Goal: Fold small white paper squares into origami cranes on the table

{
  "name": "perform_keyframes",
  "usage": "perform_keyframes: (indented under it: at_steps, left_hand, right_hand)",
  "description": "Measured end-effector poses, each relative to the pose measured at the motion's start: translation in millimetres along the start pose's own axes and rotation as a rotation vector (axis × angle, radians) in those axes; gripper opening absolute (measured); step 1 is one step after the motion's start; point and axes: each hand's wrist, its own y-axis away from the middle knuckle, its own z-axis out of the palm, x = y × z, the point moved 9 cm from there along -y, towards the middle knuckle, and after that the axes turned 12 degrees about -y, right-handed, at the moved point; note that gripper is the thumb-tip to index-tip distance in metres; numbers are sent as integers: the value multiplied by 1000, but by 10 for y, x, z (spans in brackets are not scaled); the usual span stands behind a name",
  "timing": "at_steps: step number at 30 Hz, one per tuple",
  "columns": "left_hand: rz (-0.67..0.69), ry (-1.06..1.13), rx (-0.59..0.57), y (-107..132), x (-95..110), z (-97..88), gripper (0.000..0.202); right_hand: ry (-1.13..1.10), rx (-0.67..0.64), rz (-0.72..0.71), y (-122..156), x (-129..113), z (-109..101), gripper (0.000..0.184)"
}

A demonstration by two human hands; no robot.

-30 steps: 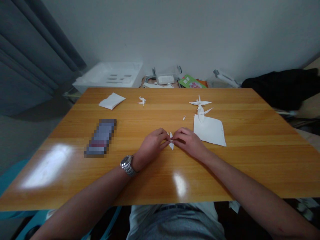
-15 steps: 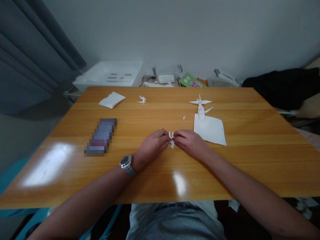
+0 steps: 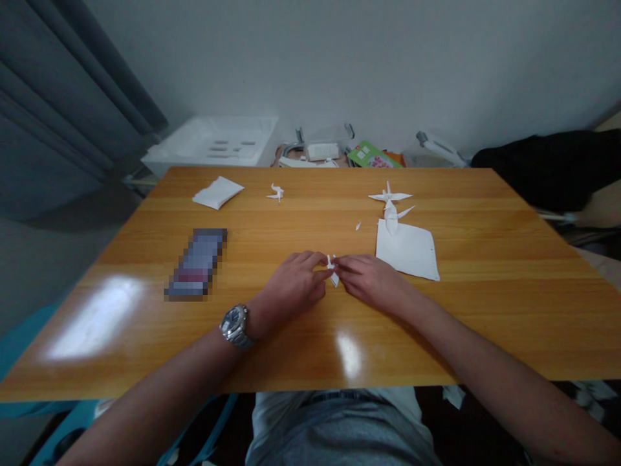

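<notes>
A small piece of folded white paper (image 3: 334, 279), with narrow upright points at its top, is held low over the wooden table. My right hand (image 3: 365, 275) pinches it from the right, fingers bent round its edge. From the left, the thumb and forefinger of my left hand (image 3: 297, 279) close on one narrow point. The fingers hide part of the folds. Just beyond my right hand lies a flat sheet of white paper (image 3: 410, 252). Two folded paper cranes (image 3: 391, 217) stand at that sheet's far edge, partly over it.
A blurred-out phone (image 3: 196, 265) lies on the table (image 3: 272, 362) to the left. Farther back are a stack of white paper (image 3: 218, 192) and a small folded paper figure (image 3: 277, 193). A paper scrap (image 3: 358, 226) lies near the middle. Behind the table stands a white foam tray (image 3: 213, 139).
My left hand has shifted slightly left, its forefinger and thumb straighter. The folded paper has turned and tilted between the fingers. My right hand has edged left.
</notes>
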Motion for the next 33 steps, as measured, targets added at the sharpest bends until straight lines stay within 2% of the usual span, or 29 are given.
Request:
perform_keyframes:
  at_steps: [4,10,14,17,23,27,31,33]
  left_hand:
    - [-11,116,17,6,-63,15,35]
    - [-94,354,120,-25,-238,95,19]
    - [-201,327,150,-53,-346,159,25]
    - [-223,252,138,-63,-358,200,31]
    - [-225,303,146,-71,-357,202,25]
    - [-263,443,155,-82,-394,180,15]
    - [-309,704,108,-85,-402,266,10]
    - [-323,820,120,-83,-394,286,10]
  right_hand:
    - [10,29,20,7,30,-55,26]
    - [-110,147,105,-22,96,-115,19]
    - [-196,225,186,-45,169,-116,12]
    - [-245,256,208,-51,203,-112,6]
    - [-281,319,302,-24,274,-133,24]
    - [-252,312,335,-11,307,-102,36]
    - [-249,278,272,-23,292,-68,26]
    - [-283,277,243,-26,281,-76,21]
